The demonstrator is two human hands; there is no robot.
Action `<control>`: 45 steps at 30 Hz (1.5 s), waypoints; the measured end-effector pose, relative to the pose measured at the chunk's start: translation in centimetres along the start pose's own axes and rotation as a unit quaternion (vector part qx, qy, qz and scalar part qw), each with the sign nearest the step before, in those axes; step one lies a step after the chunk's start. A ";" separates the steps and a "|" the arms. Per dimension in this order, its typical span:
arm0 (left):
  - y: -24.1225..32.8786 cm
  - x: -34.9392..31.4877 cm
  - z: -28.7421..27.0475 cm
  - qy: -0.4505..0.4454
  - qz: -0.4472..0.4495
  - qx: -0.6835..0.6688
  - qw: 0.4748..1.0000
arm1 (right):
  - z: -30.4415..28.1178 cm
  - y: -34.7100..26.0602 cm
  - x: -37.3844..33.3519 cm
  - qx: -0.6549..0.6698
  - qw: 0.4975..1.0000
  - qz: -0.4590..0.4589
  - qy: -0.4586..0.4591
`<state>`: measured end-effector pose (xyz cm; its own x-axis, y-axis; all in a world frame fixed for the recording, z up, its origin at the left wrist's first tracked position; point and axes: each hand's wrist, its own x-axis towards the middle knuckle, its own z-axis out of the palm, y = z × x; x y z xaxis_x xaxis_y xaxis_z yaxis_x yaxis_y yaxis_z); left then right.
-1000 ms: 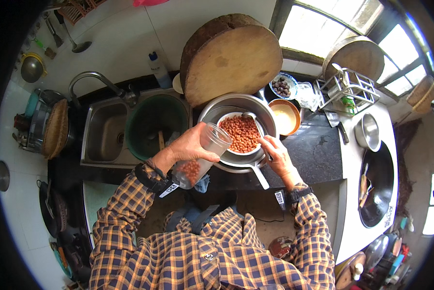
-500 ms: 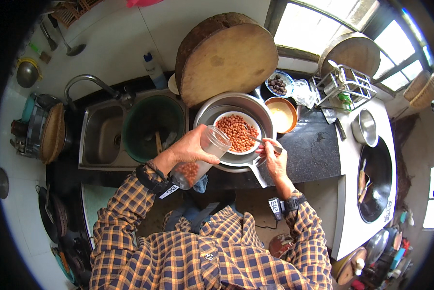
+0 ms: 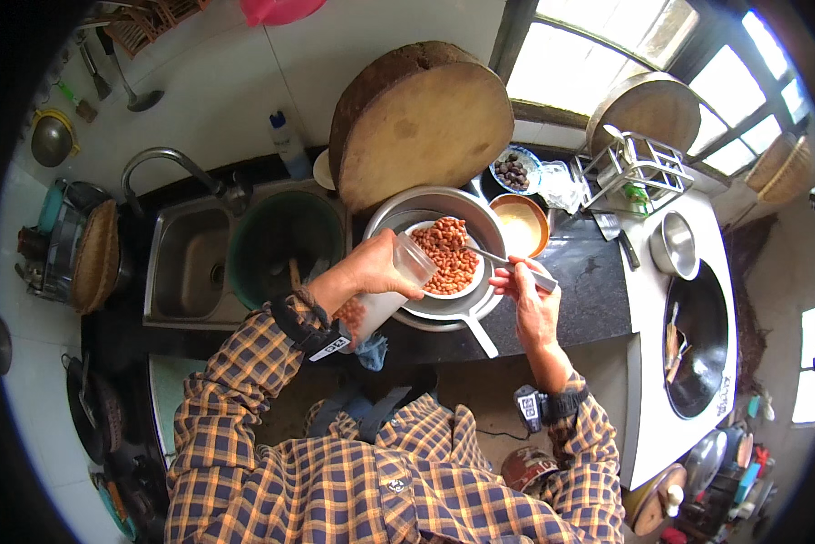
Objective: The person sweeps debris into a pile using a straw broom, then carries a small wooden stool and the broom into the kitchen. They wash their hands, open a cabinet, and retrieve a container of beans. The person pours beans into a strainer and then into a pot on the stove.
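Note:
My left hand (image 3: 371, 268) is wrapped around a clear jar (image 3: 380, 310), tilted with its mouth toward the bowl. Reddish-brown peanuts lie in the jar's lower end. My right hand (image 3: 529, 304) grips the handle of a metal spoon (image 3: 514, 266), whose heaped bowl is over the peanuts (image 3: 454, 278). These fill a white bowl (image 3: 478, 283) set in a pale, handled pan or strainer (image 3: 480, 335); I cannot tell which. Both sit within a large steel basin (image 3: 398, 204). The spoon's bowl is hidden under its load, close to the jar's mouth.
A thick round chopping block (image 3: 423, 127) leans behind the basin. To the left are a sink (image 3: 185, 263) and green tub (image 3: 258, 245). To the right stand an orange-rimmed bowl (image 3: 545, 238), a bowl of dark pieces (image 3: 514, 172), a cleaver (image 3: 627, 249), a metal rack (image 3: 648, 172) and a wok (image 3: 702, 344).
The spoon has come up out of the peanuts with a heaped load. My right hand has shifted slightly right; the jar has tilted a little and stays in my left hand.

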<state>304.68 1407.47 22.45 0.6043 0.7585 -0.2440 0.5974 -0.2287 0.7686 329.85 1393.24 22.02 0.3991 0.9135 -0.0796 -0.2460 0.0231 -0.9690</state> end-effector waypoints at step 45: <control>-0.6 -2.4 -0.3 0.002 0.016 -0.027 1.000 | -2.7 6.1 1.3 0.017 0.996 0.080 0.039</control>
<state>302.72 1406.00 22.69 0.6200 0.7541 -0.2165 0.5491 -0.2200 0.8063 331.23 1393.51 15.38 0.4194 0.8720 -0.2523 -0.3411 -0.1062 -0.9340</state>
